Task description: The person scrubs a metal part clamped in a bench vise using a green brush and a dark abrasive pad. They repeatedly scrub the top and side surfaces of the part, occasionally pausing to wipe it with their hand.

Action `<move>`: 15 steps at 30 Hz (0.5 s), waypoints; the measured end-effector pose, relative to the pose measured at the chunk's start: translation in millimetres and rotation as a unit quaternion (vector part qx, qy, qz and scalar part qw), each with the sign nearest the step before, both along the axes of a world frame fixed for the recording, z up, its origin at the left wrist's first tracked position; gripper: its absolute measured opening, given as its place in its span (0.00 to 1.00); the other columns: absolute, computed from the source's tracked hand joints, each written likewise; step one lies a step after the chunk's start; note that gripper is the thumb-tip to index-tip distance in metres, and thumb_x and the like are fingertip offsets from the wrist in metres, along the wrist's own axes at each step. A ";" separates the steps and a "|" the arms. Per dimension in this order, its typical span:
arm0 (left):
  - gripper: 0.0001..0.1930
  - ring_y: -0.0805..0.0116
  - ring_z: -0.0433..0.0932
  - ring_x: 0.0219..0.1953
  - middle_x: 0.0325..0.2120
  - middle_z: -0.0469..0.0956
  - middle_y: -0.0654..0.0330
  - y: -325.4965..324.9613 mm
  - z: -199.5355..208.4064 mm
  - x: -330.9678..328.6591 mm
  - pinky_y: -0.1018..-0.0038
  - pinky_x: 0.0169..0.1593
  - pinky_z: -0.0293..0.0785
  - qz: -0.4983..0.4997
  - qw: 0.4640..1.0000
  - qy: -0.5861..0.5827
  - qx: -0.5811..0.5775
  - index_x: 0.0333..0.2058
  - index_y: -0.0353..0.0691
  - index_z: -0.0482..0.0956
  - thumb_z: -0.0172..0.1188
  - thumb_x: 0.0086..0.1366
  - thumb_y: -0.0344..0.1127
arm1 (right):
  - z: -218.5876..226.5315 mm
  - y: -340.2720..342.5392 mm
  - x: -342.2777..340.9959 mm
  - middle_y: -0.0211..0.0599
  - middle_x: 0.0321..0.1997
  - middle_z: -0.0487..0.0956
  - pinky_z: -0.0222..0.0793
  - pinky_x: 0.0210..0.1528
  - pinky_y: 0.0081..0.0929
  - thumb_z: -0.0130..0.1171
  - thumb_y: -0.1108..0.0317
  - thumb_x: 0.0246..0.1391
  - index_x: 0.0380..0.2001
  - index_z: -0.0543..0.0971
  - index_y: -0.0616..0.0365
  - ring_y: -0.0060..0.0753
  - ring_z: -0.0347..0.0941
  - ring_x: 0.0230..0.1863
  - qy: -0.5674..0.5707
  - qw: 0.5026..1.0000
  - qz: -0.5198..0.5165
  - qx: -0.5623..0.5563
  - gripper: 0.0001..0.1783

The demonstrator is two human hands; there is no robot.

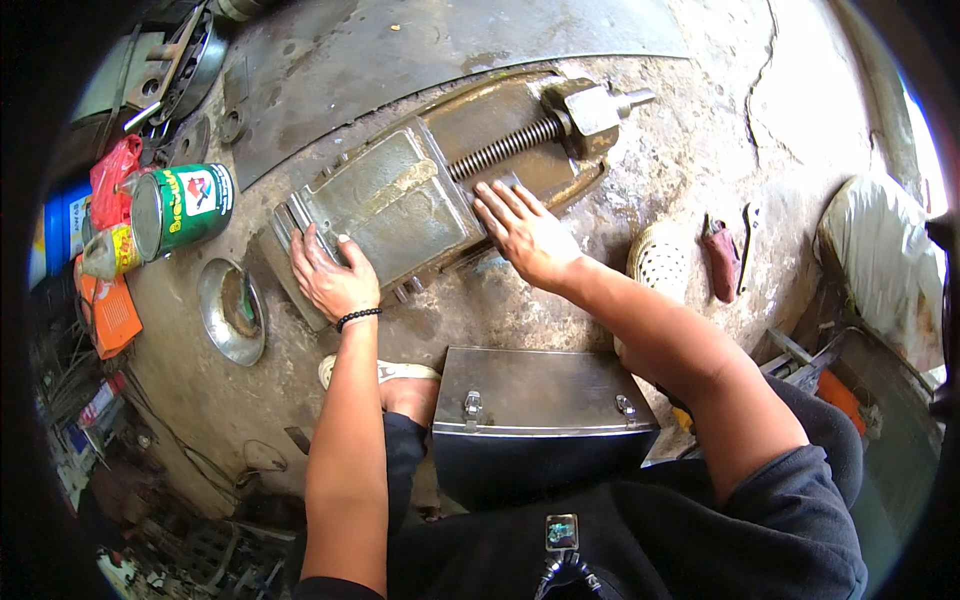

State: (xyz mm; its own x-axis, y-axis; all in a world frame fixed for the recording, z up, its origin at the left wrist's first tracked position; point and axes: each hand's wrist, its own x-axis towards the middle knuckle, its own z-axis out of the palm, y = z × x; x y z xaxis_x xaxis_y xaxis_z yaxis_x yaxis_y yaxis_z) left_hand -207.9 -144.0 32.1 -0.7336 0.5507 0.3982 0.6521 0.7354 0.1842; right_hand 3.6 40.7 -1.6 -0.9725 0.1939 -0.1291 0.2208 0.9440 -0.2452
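Observation:
A large metal machine vise (385, 205) lies on the concrete floor in front of me, with a long threaded screw (508, 147) running to a square-headed end block (592, 108) at the far right. My left hand (335, 275) rests with fingers spread on the near left end of the vise, by its jaw edge; a dark bead bracelet circles that wrist. Stretched out flat, the fingers of my right hand (525, 232) touch the vise beside the movable block, just below the screw. Neither hand holds anything. My palms hide parts of the near edge.
A dark metal box (540, 390) with two latches stands between my legs. Left of the vise are a metal bowl (232, 310), a green can (183, 210) and an orange box (108, 312). A sheet of metal (430, 45) lies beyond. A dark red pouch (720, 260) lies to the right.

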 end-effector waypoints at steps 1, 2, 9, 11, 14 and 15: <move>0.23 0.44 0.69 0.63 0.61 0.70 0.44 0.2 0.4 0.0 0.51 0.64 0.66 0.008 1.000 0.000 0.004 0.57 0.39 0.74 0.60 0.65 0.40 | 0.1 1.2 -0.4 0.49 0.75 0.61 0.43 0.79 0.46 0.42 0.65 0.64 0.71 0.60 0.64 0.47 0.53 0.77 0.023 1.000 -0.001 0.011 0.33; 0.23 0.43 0.69 0.63 0.61 0.70 0.44 0.5 0.9 -0.4 0.51 0.65 0.65 0.007 1.000 -0.001 0.007 0.57 0.39 0.74 0.60 0.65 0.39 | 0.8 2.3 -0.2 0.50 0.76 0.60 0.42 0.79 0.46 0.42 0.65 0.64 0.71 0.60 0.64 0.47 0.52 0.78 0.024 1.000 -0.003 0.014 0.33; 0.23 0.44 0.69 0.63 0.61 0.70 0.45 -1.9 -1.5 -0.5 0.50 0.64 0.65 0.000 1.000 0.002 0.006 0.57 0.40 0.74 0.59 0.65 0.41 | -0.8 -2.0 2.8 0.50 0.78 0.55 0.41 0.80 0.45 0.43 0.70 0.61 0.72 0.57 0.66 0.48 0.48 0.79 0.012 1.000 -0.013 -0.021 0.36; 0.23 0.44 0.68 0.64 0.61 0.70 0.45 -2.3 -1.9 -0.7 0.51 0.65 0.65 -0.004 1.000 -0.002 0.007 0.57 0.40 0.74 0.60 0.64 0.41 | -1.9 -3.0 3.5 0.50 0.79 0.54 0.40 0.80 0.45 0.44 0.70 0.60 0.73 0.56 0.65 0.48 0.48 0.80 0.048 0.998 -0.029 -0.007 0.36; 0.23 0.44 0.68 0.64 0.60 0.71 0.45 -1.1 -1.4 -2.2 0.51 0.65 0.64 -0.003 1.000 -0.007 0.004 0.57 0.40 0.74 0.60 0.64 0.41 | -2.7 -0.1 3.8 0.50 0.79 0.54 0.41 0.80 0.45 0.44 0.70 0.61 0.73 0.56 0.65 0.48 0.48 0.80 -0.007 0.999 -0.027 -0.023 0.36; 0.23 0.44 0.68 0.64 0.60 0.71 0.44 -1.2 -1.3 -1.9 0.51 0.66 0.64 0.001 1.000 -0.008 0.004 0.57 0.40 0.74 0.60 0.64 0.41 | -2.8 1.5 4.2 0.50 0.78 0.55 0.41 0.80 0.45 0.44 0.70 0.61 0.73 0.56 0.65 0.48 0.48 0.79 0.001 0.999 -0.011 -0.052 0.36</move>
